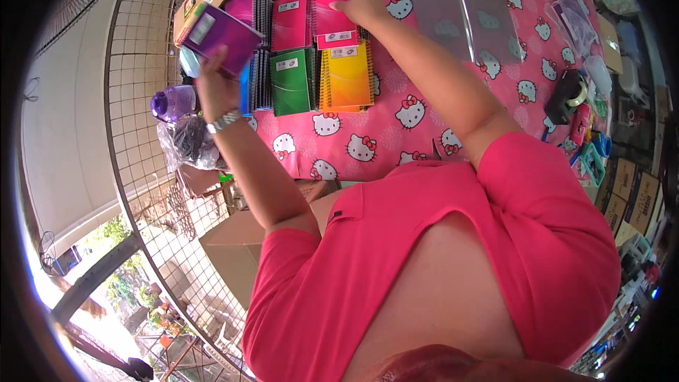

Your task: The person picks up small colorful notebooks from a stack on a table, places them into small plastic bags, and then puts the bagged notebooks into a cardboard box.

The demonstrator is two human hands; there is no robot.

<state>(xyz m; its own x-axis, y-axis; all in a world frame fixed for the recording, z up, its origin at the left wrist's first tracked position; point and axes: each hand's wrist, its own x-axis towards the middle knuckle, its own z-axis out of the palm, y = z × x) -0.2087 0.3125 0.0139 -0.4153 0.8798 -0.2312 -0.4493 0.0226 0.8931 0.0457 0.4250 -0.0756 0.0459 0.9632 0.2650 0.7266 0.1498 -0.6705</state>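
My left hand (216, 87), a watch on its wrist, is closed on the lower edge of a purple notebook (237, 42) held tilted at the left of the table. My right hand (365, 4) grips the right edge of a pink spiral notebook (332, 10), thumb on its cover; the other fingers are partly hidden. That notebook lies over another pink one. Beside it is a further pink notebook (288, 25). Nearer me lie a green notebook (292, 88) and a yellow spiral notebook (346, 81) on a stack. Blue notebooks (245, 92) show partly behind my left hand.
A pink patterned cloth (424, 131) covers the table. Clear plastic sleeves (442, 25) lie right of my right hand. A purple-lidded bottle (173, 103) stands at the left edge by a wire grille (138, 85). A tape dispenser (568, 92) sits at the right edge.
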